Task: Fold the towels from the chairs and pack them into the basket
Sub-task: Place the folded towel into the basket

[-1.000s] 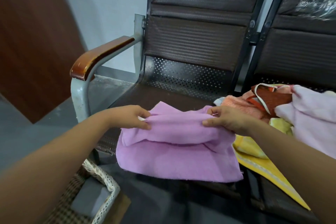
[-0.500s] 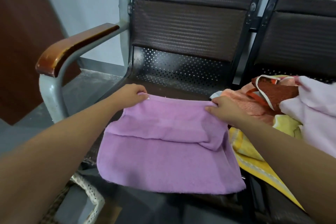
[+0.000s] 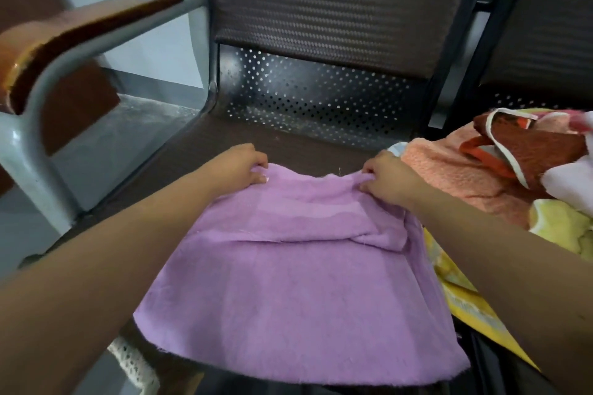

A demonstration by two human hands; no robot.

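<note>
A purple towel (image 3: 288, 292) lies spread on the dark chair seat (image 3: 179, 167), its far part doubled over and its near edge hanging past the seat's front. My left hand (image 3: 240, 167) pinches the towel's far left corner. My right hand (image 3: 390, 181) pinches the far right corner. Both corners rest low on the seat. A lace-trimmed edge of the basket (image 3: 134, 362) shows at the bottom left, under the towel and my left arm.
A heap of towels sits on the chair to the right: an orange one (image 3: 455, 176), a brown one with white trim (image 3: 529, 144), a yellow one (image 3: 558, 228). A wooden armrest (image 3: 80, 26) on a grey metal frame stands at the left. The perforated backrest (image 3: 321, 90) rises behind.
Both hands have carried the towel's far edge away from me across the seat and spread it wider. The view has moved closer and down.
</note>
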